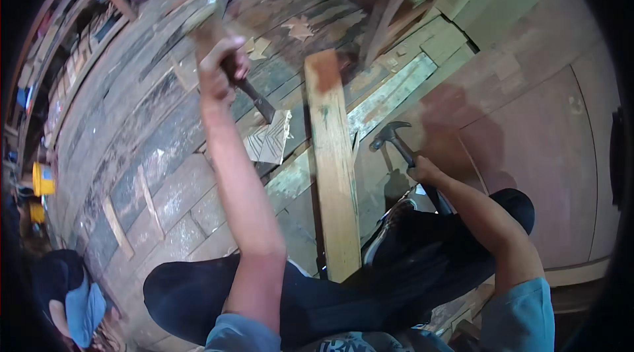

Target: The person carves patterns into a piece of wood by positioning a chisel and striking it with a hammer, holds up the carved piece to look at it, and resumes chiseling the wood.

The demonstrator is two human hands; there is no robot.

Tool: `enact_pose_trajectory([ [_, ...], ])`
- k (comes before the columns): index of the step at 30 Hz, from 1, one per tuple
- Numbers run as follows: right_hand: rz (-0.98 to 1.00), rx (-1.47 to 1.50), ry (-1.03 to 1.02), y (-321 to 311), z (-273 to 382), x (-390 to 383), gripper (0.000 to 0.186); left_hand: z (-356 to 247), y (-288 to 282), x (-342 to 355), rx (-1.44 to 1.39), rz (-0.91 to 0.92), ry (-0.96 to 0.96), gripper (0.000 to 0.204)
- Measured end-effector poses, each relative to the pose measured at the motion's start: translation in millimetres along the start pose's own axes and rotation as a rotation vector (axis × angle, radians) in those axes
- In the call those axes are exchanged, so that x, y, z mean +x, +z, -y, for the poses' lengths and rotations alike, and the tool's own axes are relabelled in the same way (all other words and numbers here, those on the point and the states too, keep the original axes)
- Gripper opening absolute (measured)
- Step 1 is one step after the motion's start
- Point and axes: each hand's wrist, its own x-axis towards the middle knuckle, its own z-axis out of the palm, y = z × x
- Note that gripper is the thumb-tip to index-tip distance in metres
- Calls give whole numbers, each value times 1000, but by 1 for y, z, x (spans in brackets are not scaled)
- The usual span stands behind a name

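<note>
Both hands are clenched: left hand (216, 73) grips a dark bar (254, 98), right hand (424, 170) a hammer (396, 140).

We are seeing a long pale wooden plank (333, 167), matt and rough-sawn, with a reddish stain at its far end. The floor of grey weathered wooden boards (152, 147) is looking dry, scuffed and dull. The dark metal claw hammer head (386, 135) is showing a faint sheen. The dark tool handle (254, 98) is looking matt. The blue cloth sleeves (522, 316) are appearing soft and unglossed.
</note>
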Motion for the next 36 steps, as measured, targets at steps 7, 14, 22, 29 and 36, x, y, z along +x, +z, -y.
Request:
enact_pose_trajectory([
  [7,126,-205,78,8,-3,10,51,5,-17,4,-52,2,0,18],
  [14,322,-464,-89,-9,19,30,50,19,-19,5,-809,364,260,22],
  [22,149,981,-472,-79,187,-39,47,68,-11,4,-1449,264,253,24],
  [29,13,1066,-667,-99,208,-79,33,70,8,-2,-1381,217,229,22],
  [36,56,1099,-615,-96,204,-85,42,75,13,1,-1449,285,198,23],
])
